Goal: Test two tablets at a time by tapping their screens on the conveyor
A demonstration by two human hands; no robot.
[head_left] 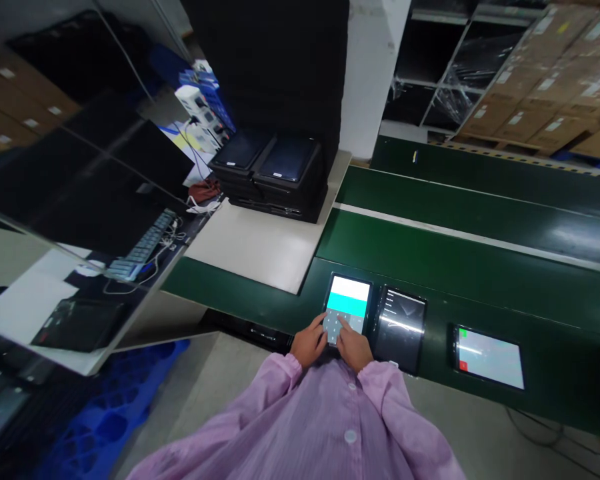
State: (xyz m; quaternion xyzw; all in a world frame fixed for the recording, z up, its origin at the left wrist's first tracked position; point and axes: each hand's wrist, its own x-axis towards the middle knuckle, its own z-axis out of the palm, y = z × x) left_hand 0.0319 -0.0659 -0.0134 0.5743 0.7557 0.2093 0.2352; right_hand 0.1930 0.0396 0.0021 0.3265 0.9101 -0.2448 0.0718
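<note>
A tablet (349,297) lies on the green bench at its near edge, its lit screen white and teal above a grey keypad. My left hand (308,342) is at the lower left of this tablet, its index finger stretched onto the keypad. At the lower right, my right hand (353,344) has a finger extended over the keys. Neither hand appears to grip anything. Just right of it lies a second tablet (401,328) with a dark screen and lines of white text. Farther right, a third tablet (490,358) shows a pale screen with green and red corner blocks.
Stacked dark tablets in black trays (280,177) stand on a beige board (260,247). To the left are a keyboard (147,243), cables and monitors on a desk. A blue pallet (110,420) lies on the floor. Cardboard boxes (540,93) and shelving stand behind.
</note>
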